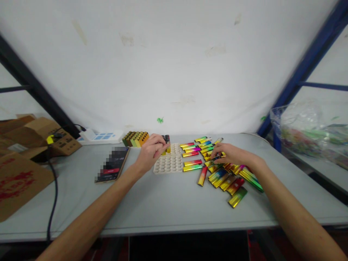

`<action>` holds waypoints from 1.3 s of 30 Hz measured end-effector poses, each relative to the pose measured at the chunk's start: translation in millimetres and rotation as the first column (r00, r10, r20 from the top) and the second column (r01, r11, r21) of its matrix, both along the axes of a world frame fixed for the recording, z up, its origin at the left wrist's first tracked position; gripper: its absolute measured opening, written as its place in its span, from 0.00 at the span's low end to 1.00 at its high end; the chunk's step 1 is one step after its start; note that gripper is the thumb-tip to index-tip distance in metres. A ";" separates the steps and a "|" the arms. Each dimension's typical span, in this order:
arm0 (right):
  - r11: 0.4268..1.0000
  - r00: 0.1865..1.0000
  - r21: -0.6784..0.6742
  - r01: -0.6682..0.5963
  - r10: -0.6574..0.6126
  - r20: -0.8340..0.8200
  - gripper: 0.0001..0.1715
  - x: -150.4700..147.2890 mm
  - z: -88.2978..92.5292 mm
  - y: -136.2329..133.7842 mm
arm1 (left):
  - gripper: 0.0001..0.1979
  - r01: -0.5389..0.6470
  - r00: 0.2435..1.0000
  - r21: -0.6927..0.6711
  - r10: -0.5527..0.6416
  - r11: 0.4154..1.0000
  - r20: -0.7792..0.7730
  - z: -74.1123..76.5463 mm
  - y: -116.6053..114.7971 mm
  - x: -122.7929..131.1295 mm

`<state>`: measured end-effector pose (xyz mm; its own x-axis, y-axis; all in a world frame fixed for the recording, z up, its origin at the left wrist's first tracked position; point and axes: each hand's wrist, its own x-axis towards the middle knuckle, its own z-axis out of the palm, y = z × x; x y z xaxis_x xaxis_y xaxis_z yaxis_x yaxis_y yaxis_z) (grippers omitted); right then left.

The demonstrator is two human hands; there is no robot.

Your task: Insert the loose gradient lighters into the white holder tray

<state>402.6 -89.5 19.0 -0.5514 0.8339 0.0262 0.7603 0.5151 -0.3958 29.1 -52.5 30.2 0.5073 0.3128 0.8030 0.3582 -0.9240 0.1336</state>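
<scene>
My left hand (pixel 152 149) is over the far-left part of a white tray (pixel 168 165) with rows of round holes. Its fingers are pinched on a yellow lighter (pixel 168 149) that stands in the tray. Several dark-topped lighters (pixel 165 138) stand just behind that hand, partly covered by it. My right hand (pixel 225 153) reaches into a loose heap of shiny lighters (pixel 221 179) in gold, red, green and blue. Its curled fingers close on a lighter there, mostly hidden by the hand. A few lighters (pixel 192 163) lie flat in a loose column between tray and heap.
A block of upright lighters (pixel 135 138) stands behind my left hand. A phone (pixel 114 165) lies left of the tray, near a white power strip (pixel 104 137). Cardboard boxes (pixel 24 174) and a black cable (pixel 56 188) are at far left. A clear plastic bag (pixel 307 127) sits at right.
</scene>
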 end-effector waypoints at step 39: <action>0.949 0.971 0.204 0.240 -0.237 -0.040 0.32 53.5 -48.3 42.9 | 0.07 -0.157 0.987 0.029 0.156 0.987 0.021 -6.2 -0.8 4.2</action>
